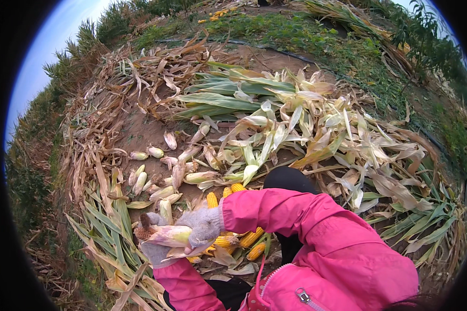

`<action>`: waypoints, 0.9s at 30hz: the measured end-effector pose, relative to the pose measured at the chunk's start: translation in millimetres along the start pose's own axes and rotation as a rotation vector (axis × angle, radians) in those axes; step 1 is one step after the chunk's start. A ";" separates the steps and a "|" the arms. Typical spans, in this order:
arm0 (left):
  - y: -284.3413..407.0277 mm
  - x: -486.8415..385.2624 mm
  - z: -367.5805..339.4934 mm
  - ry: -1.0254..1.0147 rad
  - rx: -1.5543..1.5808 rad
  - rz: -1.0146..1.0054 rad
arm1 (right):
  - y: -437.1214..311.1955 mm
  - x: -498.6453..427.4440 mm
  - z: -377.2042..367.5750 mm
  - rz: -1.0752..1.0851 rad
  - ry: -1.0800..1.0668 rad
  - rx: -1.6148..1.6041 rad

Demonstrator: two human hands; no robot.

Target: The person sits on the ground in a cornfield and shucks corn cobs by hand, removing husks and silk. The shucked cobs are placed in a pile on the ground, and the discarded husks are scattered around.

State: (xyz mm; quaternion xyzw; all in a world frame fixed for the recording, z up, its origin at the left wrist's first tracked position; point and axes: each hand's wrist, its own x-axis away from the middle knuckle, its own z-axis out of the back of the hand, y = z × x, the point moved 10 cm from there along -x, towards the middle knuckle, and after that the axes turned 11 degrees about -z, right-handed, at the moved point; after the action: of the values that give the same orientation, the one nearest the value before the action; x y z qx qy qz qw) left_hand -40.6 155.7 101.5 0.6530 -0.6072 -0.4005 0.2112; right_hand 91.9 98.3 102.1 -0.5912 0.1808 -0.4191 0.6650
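An ear of corn in its husk (169, 236), with brown silk at its left tip, lies across my two gloved hands in front of me. My left hand (155, 248), in a grey knit glove, is under and behind the ear near its silk end, partly hidden by it. My right hand (202, 227), in a fuzzy grey glove, grips the ear's other end, where loose husk hangs down. Husked yellow cobs (226, 241) lie on the ground just right of and below my hands. More yellow cobs (212, 200) show beyond my right wrist.
Unhusked ears (162, 193) are scattered on the soil ahead. Peeled husks (358, 155) form a large heap to the right. Green and dry corn stalks (116, 225) lie at the left, others (225, 93) ahead. A black hose (295, 56) crosses the ground farther off.
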 end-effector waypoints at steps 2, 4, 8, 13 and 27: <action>-2.1 -1.4 3.0 0.007 -0.014 0.001 | -5.1 2.9 2.1 0.010 -0.011 0.032; -3.3 -2.7 4.0 0.011 -0.028 0.000 | -9.6 5.6 2.6 0.030 -0.022 0.085; -5.2 -4.2 4.8 0.016 -0.083 -0.002 | -19.4 11.3 0.3 0.131 -0.051 0.026; -13.3 -7.3 11.1 0.053 -0.185 0.007 | -18.2 11.6 -3.3 0.170 -0.085 -0.065; -19.2 -13.7 16.8 0.058 -0.448 -0.001 | -17.1 8.0 0.2 0.138 -0.127 -0.070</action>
State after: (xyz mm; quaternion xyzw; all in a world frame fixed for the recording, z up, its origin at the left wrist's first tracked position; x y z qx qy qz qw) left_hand -40.9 175.7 80.6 0.6013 -0.4964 -0.5065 0.3682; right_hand 90.9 93.1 120.2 -0.6255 0.1931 -0.3272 0.6815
